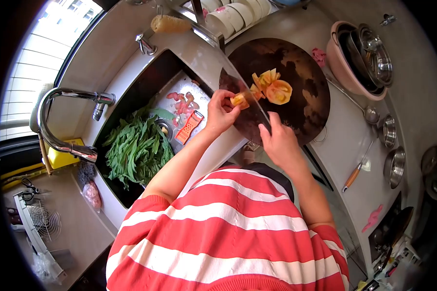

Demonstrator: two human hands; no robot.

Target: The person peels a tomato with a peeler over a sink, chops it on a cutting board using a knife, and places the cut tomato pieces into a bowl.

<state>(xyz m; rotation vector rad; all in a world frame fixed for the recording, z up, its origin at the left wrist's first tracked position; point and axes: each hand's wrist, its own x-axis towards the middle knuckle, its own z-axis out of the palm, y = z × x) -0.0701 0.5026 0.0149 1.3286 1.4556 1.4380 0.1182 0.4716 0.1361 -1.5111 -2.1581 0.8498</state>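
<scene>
My left hand [222,112] is closed on a piece of tomato [239,101] at the near left edge of the round, dark cutting board [303,114]. My right hand [279,141] grips the handle of a kitchen knife [232,77], whose broad blade slants up and left across the board, close beside the fingers of my left hand. Past the blade lie cut tomato wedges [265,77] and a larger tomato piece [279,92] with its cut face up. The blade partly hides the tomato beneath it.
Left of the board, the sink [179,60] contains leafy greens [138,145], tomato peels [183,103] and an orange peeler [189,127]. A faucet [58,136] arches over it. On the right stand a pink basin [334,58] with nested bowls, a ladle [370,114] and steel bowls [394,167].
</scene>
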